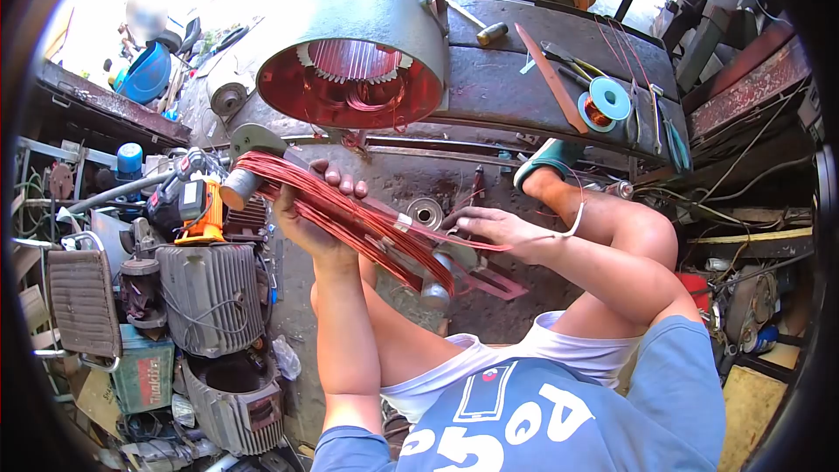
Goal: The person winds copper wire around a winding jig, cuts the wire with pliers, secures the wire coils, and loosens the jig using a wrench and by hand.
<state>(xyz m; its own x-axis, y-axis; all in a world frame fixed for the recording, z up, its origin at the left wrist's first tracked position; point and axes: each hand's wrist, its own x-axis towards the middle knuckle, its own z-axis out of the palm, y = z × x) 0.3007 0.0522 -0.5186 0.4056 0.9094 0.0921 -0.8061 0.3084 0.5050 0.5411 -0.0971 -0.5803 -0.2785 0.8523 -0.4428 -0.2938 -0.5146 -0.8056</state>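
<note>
A long bundle of red copper wire (350,218) is looped around round end pieces of a metal winding form (255,142), tilted down to the right. My left hand (315,218) is wrapped round the bundle near its upper left end, fingertips showing above it. My right hand (494,229) is at the lower right, fingers bent by the wires that stretch off the bundle; what its fingertips pinch is too small to make out. A white tube (577,220) with a wire end lies across my right wrist. Behind stands a grey motor housing (376,0) with a slotted core and red coils inside.
On the dark bench (507,65) lie a wire spool (605,103), a reddish flat strip (551,79), a hammer (491,33) and pliers. Finned motor casings (212,301) and an orange power tool (203,210) stand at the left. A ring-shaped part (425,213) is on the floor.
</note>
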